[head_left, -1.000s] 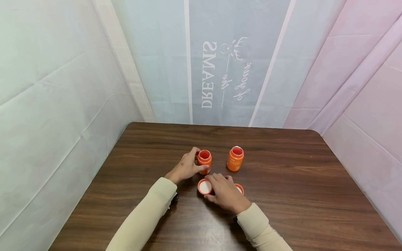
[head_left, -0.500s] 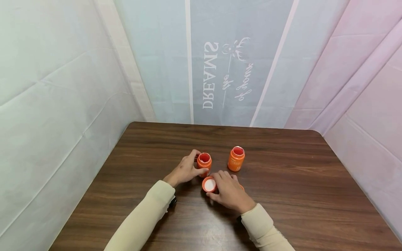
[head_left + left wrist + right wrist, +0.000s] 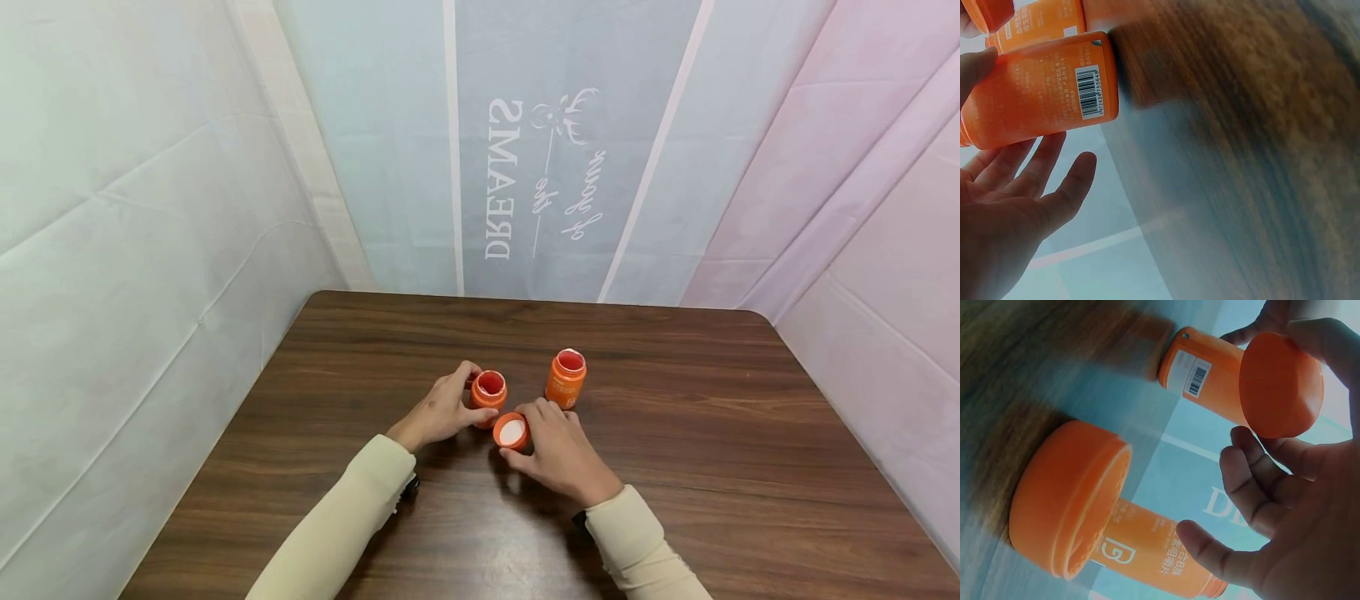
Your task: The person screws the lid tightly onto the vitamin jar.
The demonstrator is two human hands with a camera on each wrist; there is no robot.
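Observation:
In the head view my left hand holds an uncapped orange bottle upright between thumb and fingers. The bottle's barcode side shows in the left wrist view. Close to this bottle's right front, my right hand pinches an orange screw cap with its white inside tilted toward the head camera. The right wrist view shows the smooth top of that held cap. Beyond the right hand stands a second uncapped orange bottle, its base partly hidden.
A second orange cap rests on the table below my right hand, hidden from the head view. The dark wood table has a cloth backdrop along its far edge and pale cloth walls at both sides.
The right hand has moved right and slightly away from me with its cap, covering the other cap in the head view. The left hand and its bottle have shifted slightly toward me.

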